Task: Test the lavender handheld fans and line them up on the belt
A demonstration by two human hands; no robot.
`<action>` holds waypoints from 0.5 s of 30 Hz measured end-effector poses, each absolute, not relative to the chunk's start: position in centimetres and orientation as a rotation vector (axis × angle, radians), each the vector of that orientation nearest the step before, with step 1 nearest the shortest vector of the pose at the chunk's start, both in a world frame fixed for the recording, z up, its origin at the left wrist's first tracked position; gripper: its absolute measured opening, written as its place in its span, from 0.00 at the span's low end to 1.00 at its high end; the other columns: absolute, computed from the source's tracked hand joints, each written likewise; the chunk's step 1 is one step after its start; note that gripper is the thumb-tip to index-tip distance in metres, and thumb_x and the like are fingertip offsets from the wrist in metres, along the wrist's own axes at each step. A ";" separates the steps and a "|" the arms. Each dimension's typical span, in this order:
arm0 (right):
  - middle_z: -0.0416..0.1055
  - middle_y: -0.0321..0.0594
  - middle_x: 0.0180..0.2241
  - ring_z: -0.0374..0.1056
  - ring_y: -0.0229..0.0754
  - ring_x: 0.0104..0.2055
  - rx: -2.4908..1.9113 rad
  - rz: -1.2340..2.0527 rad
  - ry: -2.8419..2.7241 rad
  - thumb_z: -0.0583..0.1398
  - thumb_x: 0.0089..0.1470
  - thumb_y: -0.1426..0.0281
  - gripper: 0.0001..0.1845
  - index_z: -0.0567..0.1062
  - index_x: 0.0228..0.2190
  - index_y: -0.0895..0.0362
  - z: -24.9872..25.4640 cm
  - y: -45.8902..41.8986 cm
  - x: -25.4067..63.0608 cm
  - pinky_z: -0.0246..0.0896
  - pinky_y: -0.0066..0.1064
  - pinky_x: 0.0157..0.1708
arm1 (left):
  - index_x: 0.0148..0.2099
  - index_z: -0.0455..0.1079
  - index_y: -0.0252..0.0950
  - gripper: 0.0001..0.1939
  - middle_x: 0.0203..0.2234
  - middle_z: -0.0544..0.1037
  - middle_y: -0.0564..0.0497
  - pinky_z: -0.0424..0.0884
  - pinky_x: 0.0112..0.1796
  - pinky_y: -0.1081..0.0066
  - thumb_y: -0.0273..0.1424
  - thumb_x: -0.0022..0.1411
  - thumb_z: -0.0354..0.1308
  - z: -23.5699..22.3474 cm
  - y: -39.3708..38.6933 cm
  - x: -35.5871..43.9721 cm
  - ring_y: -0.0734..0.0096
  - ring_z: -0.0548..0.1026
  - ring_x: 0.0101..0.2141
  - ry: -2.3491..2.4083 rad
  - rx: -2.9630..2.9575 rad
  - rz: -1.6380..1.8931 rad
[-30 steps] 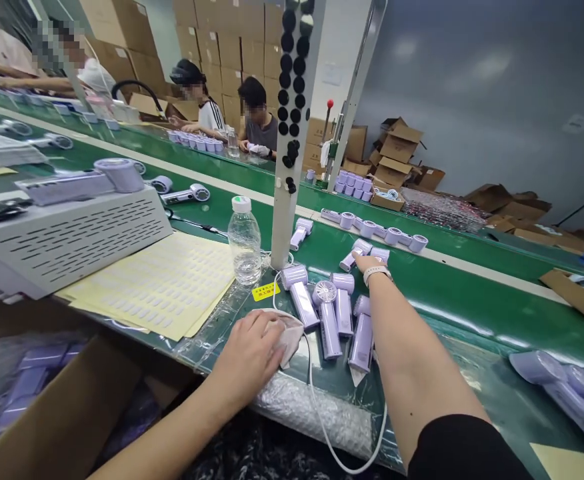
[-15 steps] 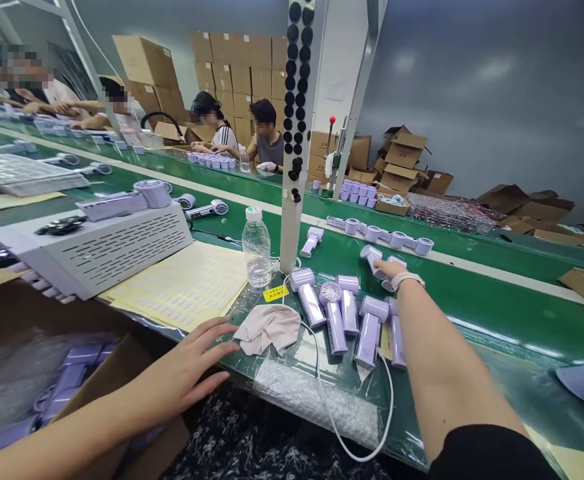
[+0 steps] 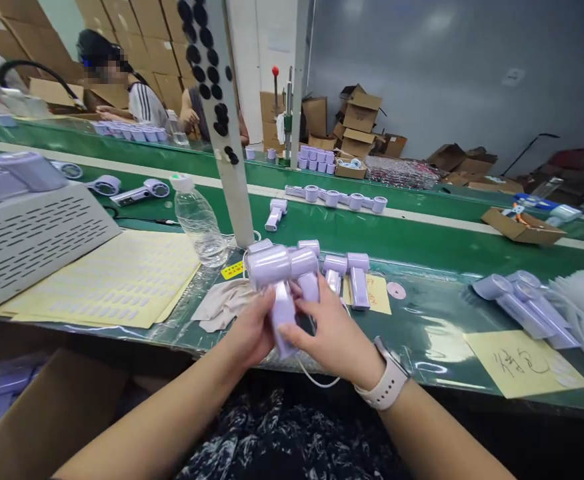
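Observation:
Close in front of me, my left hand [image 3: 253,332] is closed round the handle of a glossy lilac handheld fan [image 3: 270,267]. My right hand [image 3: 336,328], with a pale watch on its wrist, is closed too; its thumb presses that handle and its fingers reach round a second lilac fan [image 3: 310,285] just to the right. Part of both handles is hidden by my fingers. Behind them lie more fans, among them one on a yellow slip [image 3: 358,280]. A beige cloth [image 3: 222,304] is left of my hands.
A water bottle [image 3: 199,223] stands beside a white post [image 3: 232,167]. Sticker sheets [image 3: 117,273] and a slotted grey box [image 3: 37,233] are at the left. More fans [image 3: 527,307] lie right, near a handwritten yellow paper [image 3: 512,367]. Beyond the green belt [image 3: 422,233] people sit working.
My right hand has come back from the belt with fans. My left hand has left its place by the cloth and closed on one. The view has swung right.

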State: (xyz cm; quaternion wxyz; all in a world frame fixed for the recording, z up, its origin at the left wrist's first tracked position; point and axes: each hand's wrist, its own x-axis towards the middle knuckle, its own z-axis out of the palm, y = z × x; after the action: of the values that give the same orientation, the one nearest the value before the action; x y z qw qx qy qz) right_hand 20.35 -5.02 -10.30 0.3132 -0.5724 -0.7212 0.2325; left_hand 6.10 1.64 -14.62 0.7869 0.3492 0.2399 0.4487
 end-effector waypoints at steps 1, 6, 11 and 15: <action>0.58 0.51 0.68 0.57 0.63 0.69 -1.483 0.642 -1.946 0.67 0.58 0.56 0.21 0.82 0.49 0.54 -10.8 -5.6 20.7 0.58 0.52 0.64 | 0.40 0.80 0.37 0.24 0.38 0.85 0.45 0.80 0.46 0.56 0.49 0.47 0.74 -15.1 1.2 5.1 0.50 0.82 0.43 0.527 0.771 0.895; 0.79 0.46 0.47 0.72 0.55 0.56 -1.730 0.379 -1.814 0.55 0.68 0.66 0.15 0.82 0.41 0.52 -13.5 -4.4 25.6 0.66 0.51 0.58 | 0.41 0.81 0.41 0.20 0.34 0.85 0.48 0.81 0.37 0.58 0.44 0.47 0.74 -16.5 0.6 1.2 0.55 0.83 0.33 0.652 0.769 0.812; 0.66 0.61 0.63 0.45 0.69 0.73 -1.884 0.170 -1.652 0.56 0.56 0.79 0.12 0.78 0.39 0.60 -16.0 -2.4 27.9 0.36 0.67 0.69 | 0.38 0.78 0.37 0.31 0.35 0.83 0.45 0.80 0.41 0.55 0.60 0.45 0.71 -15.8 1.7 1.0 0.50 0.82 0.41 0.645 0.843 1.085; 0.79 0.58 0.43 0.72 0.66 0.54 -1.840 0.284 -1.633 0.54 0.63 0.70 0.09 0.75 0.38 0.55 -14.7 -5.1 26.3 0.64 0.60 0.54 | 0.36 0.76 0.37 0.37 0.37 0.82 0.44 0.78 0.48 0.50 0.67 0.43 0.65 -14.3 2.2 2.2 0.42 0.78 0.51 0.530 0.844 1.226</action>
State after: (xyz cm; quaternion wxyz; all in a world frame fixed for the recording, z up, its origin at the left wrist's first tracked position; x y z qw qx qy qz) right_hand 26.30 -5.14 -14.67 0.3262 -0.7023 -0.6234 0.1085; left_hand 2.19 2.18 -14.27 0.7040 0.3793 0.2385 0.5510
